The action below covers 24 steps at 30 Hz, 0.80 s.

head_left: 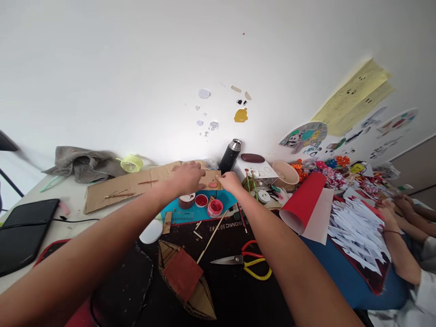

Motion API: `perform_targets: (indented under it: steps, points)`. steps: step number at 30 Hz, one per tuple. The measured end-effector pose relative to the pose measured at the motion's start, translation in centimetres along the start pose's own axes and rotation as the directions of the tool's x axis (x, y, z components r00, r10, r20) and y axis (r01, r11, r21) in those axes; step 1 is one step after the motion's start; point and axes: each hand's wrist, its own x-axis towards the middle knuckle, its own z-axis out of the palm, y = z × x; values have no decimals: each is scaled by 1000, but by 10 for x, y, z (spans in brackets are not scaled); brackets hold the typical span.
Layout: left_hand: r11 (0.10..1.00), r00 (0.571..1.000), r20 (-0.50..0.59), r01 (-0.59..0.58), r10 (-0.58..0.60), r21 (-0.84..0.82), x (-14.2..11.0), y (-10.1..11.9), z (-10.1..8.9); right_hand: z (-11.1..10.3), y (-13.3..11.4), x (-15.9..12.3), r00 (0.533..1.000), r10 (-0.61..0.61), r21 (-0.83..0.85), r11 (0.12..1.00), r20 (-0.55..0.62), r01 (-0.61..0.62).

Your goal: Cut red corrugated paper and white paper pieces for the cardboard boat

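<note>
Both arms reach to the back of the desk, toward a small piece of cardboard (214, 175) with a pinkish oval on it. My right hand (230, 181) pinches its right edge between thumb and finger. At the left, my left hand (189, 177) curls its fingers over the cardboard, hiding part of it. Just below stand an open jar of red paint (215, 207), its red-smeared lid (201, 200) and a second jar (187, 200), on a blue mat (179, 206). Nearer lies a cardboard boat (184, 274) with a reddish-brown square on it. Scissors (242, 260) with red and yellow handles lie beside it.
A long cardboard sheet (116, 190) runs along the wall. A black thermos (230, 155) stands behind my hands. Rolled red paper (303, 204) and heaped white paper strips (357, 231) lie at right, near another person's hands (386, 211). A black tablet (29, 236) lies left.
</note>
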Motion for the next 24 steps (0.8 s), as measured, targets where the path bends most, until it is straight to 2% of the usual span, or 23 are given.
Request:
perform_targets:
  steps: [3,9,13,16,19,22,24]
  points:
    - [998,998,24,-57,57,-9,17,21,13,0,2,1,1000,-10,-11,1000,-2,10]
    - [996,997,14,-80,80,-36,29,26,34,6,4,3,1000,-16,-25,1000,0,16]
    - [994,996,4,-86,86,-69,29,32,37,9,5,3,1000,-22,-30,999,8,23]
    - [993,997,-12,-71,70,-97,21,29,29,8,6,3,1000,-26,-31,999,13,27]
    - [990,998,-61,-35,27,-133,-4,3,12,6,8,4,999,-31,-28,999,11,31]
    - [985,996,-72,43,-56,-169,-45,-44,1,4,10,3,999,-38,-20,999,11,38]
    - [982,991,-17,129,-133,-138,-73,-75,3,5,9,2,999,-38,-13,999,15,38]
